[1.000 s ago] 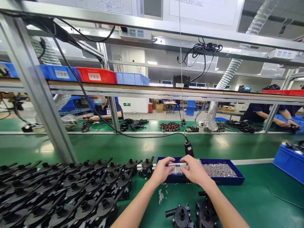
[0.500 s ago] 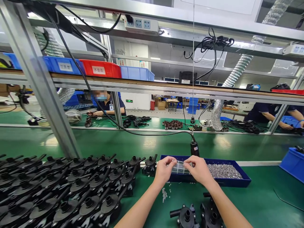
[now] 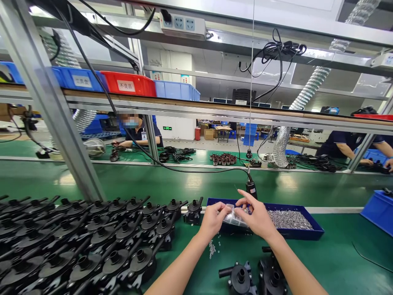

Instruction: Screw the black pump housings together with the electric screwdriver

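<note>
Now your left hand (image 3: 213, 219) and your right hand (image 3: 258, 217) meet in the lower middle of the frame. Both are closed on a small clear bag (image 3: 235, 218), which hangs between them. The left fingers pinch its left end and the right hand grips the other end, with one finger stretched upward. The bag is just above the left end of the blue tray (image 3: 307, 234), and this tray holds a heap of silver screws (image 3: 288, 220). Some loose screws (image 3: 211, 248) lie on the green mat (image 3: 325, 262) under your left wrist.

At the lower left, many black pump housings (image 3: 107, 235) cover the mat in close rows. Two more housings (image 3: 254, 280) stand at the bottom, between your forearms. An electric screwdriver (image 3: 251, 188) hangs on its cable just behind the tray.

Behind it, a green conveyor belt (image 3: 184, 184) crosses the frame. At the upper left, a shelf carries blue and red bins (image 3: 129, 84), and a power strip (image 3: 182, 24) sits at the top. A silver duct (image 3: 303, 98) comes down at the upper right. Two co-workers, one behind the belt at the left (image 3: 135, 135) and one at the far right (image 3: 344, 145), sit at the opposite bench.
</note>
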`<act>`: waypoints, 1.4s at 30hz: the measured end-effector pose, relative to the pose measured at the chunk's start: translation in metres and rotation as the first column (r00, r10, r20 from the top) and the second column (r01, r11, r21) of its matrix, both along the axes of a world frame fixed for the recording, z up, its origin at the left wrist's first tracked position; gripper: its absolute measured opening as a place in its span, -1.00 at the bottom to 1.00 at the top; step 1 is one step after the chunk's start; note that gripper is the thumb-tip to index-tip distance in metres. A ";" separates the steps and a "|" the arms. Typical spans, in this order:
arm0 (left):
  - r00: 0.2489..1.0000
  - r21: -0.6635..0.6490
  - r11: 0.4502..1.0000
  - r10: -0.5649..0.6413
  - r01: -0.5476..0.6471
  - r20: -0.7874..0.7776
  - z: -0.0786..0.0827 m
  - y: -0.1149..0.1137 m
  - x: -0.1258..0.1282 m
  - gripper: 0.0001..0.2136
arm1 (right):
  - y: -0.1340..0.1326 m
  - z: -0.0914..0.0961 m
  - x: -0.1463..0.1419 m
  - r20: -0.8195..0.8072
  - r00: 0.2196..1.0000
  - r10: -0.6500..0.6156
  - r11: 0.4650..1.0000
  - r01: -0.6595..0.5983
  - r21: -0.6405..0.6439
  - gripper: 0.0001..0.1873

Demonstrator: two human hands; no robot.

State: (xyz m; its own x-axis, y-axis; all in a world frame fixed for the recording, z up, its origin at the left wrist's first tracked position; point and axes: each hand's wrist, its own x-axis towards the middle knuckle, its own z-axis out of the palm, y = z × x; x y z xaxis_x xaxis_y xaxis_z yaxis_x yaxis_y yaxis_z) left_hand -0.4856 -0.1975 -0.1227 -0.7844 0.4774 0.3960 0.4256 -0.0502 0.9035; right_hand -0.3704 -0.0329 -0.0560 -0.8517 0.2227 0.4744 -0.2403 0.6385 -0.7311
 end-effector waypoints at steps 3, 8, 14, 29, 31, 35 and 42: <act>0.998 -0.013 0.998 -0.056 0.056 -0.014 0.005 0.001 0.007 -0.69 | -0.003 -0.004 -0.001 0.025 0.999 0.028 0.998 -0.027 -0.062 -0.33; 0.992 -0.011 0.992 -0.127 0.126 -0.015 0.009 0.001 0.011 -0.68 | -0.004 -0.006 -0.002 -0.019 1.000 0.021 0.991 -0.023 -0.130 -0.40; 0.996 -0.015 0.998 -0.068 0.067 -0.050 0.008 -0.001 0.005 -0.75 | -0.004 -0.007 -0.003 -0.104 0.993 0.054 0.987 -0.069 -0.143 -0.32; 0.968 -0.032 0.997 -0.074 0.068 -0.241 0.013 -0.006 0.007 -0.72 | -0.007 -0.016 -0.004 -0.100 0.989 0.110 0.990 -0.118 -0.079 -0.30; 0.967 -0.034 0.997 -0.075 0.069 -0.245 0.012 -0.005 0.007 -0.72 | -0.006 -0.016 -0.004 -0.107 0.988 0.111 0.989 -0.121 -0.086 -0.31; 0.969 -0.054 0.998 -0.055 0.043 -0.242 0.011 -0.003 0.008 -0.69 | -0.006 -0.018 -0.005 -0.136 0.984 0.114 0.988 -0.127 -0.084 -0.31; 0.968 -0.130 0.991 -0.048 0.016 -0.247 0.007 -0.002 0.010 -0.89 | -0.017 -0.021 -0.005 -0.190 0.971 0.146 0.987 -0.155 -0.032 -0.18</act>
